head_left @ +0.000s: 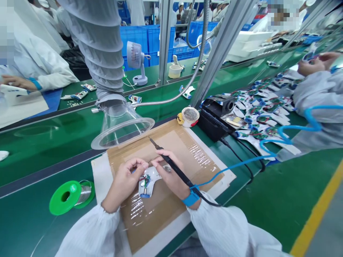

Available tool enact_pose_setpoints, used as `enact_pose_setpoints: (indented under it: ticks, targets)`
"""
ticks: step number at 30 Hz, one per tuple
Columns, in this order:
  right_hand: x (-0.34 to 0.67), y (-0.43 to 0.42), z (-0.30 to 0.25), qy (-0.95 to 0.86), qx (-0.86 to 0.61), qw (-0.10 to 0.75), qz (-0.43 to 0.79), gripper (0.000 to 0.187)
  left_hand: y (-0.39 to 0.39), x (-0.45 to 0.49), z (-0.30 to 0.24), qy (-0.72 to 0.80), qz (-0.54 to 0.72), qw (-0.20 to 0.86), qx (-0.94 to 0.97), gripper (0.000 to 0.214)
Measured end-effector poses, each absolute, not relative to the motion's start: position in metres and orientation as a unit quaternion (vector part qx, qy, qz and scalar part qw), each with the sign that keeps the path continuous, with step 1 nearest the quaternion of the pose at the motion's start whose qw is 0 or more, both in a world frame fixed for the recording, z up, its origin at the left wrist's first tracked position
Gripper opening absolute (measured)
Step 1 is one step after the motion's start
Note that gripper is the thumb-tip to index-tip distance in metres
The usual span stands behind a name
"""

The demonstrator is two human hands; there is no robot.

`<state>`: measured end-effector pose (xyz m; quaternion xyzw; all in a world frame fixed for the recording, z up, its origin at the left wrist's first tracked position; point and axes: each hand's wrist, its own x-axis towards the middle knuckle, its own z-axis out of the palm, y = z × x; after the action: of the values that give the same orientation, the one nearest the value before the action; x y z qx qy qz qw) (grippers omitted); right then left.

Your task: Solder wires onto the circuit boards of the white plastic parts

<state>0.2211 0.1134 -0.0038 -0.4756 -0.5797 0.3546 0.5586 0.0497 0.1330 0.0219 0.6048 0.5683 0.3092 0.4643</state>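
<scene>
**Q:** What's in the hands?
**A:** Left hand (128, 181) has its fingers curled, pinching a white plastic part (146, 186) with a small board and red and blue wires. Right hand (170, 175) grips a black soldering iron (171, 167) like a pen, tip pointing toward the far side, clear of the part.

**Q:** Where's the part?
**A:** Over the middle of a taped cardboard sheet (182, 160), toward its near edge. Can't tell if it touches the cardboard.

**Q:** Around it?
**A:** Clear plastic fume hood (122, 128) past the sheet's far edge, green solder spool (65, 197) off its left side, black iron station (214, 121) off its far right corner.

**Q:** Risks?
**A:** Tip sits close to both hands, so a slip could burn fingers. The iron's cord or blue wrist-strap lead (227, 168) could snag and jerk it.
</scene>
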Motion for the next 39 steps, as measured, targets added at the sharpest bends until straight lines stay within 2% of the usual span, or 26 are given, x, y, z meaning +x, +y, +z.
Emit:
enact_pose_setpoints:
  ticks: [5, 7, 9, 13, 18, 23, 28, 34, 39]
  targets:
    - [0.260, 0.096, -0.014, -0.665, -0.481, 0.476, 0.316, 0.042, 0.141, 0.044, 0.022, 0.543, 0.205, 0.458, 0.674, 0.030]
    - [0.273, 0.090, -0.023, -0.708, -0.475, 0.442, 0.279, 0.051, 0.141, 0.046, 0.022, 0.532, 0.181, 0.435, 0.703, 0.027]
    - [0.280, 0.089, -0.031, -0.735, -0.470, 0.424, 0.242, 0.051, 0.141, 0.050, 0.022, 0.526, 0.172, 0.400, 0.730, 0.024]
    - [0.278, 0.101, -0.040, -0.735, -0.483, 0.424, 0.216, 0.047, 0.141, 0.060, 0.023, 0.502, 0.160, 0.352, 0.773, 0.019]
    - [0.272, 0.115, -0.042, -0.733, -0.473, 0.426, 0.239, 0.051, 0.142, 0.075, 0.016, 0.524, 0.191, 0.381, 0.738, 0.019]
    - [0.273, 0.116, -0.044, -0.736, -0.467, 0.429, 0.237, 0.055, 0.138, 0.081, 0.009, 0.553, 0.225, 0.350, 0.722, 0.019]
    - [0.275, 0.108, -0.032, -0.715, -0.455, 0.477, 0.235, 0.037, 0.138, 0.078, 0.009, 0.547, 0.231, 0.347, 0.726, 0.018]
    - [0.282, 0.078, -0.023, -0.518, -0.549, 0.593, 0.281, 0.025, 0.141, 0.076, 0.010, 0.545, 0.209, 0.361, 0.727, 0.013]
    - [0.280, 0.065, -0.027, -0.481, -0.583, 0.603, 0.254, 0.014, 0.142, 0.075, 0.010, 0.540, 0.194, 0.359, 0.736, 0.010]
